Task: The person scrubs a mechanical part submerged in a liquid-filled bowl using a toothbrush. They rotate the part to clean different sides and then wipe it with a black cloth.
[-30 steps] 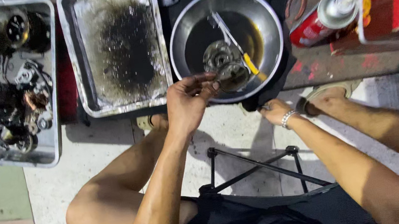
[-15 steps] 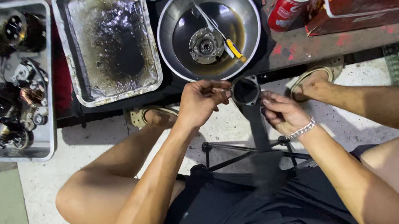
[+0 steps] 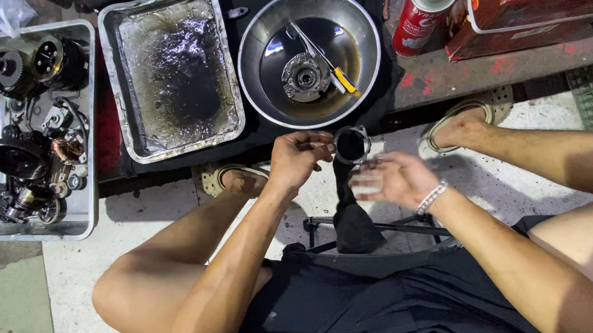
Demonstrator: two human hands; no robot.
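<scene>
While the person sits low over the floor, the left hand (image 3: 295,157) has its fingers pinched on a dark round metal part (image 3: 351,145), held in the air just below the steel bowl (image 3: 257,79). The right hand (image 3: 389,179) — blurred, palm open, fingers spread — grips nothing and sits just below the part, with a black cloth (image 3: 354,216) hanging beneath. In the bowl lie a hub-like piece (image 3: 303,77) and a yellow-handled tool (image 3: 334,76). A greasy tray (image 3: 171,72) lies to the left; a spray can (image 3: 418,14) to the right.
</scene>
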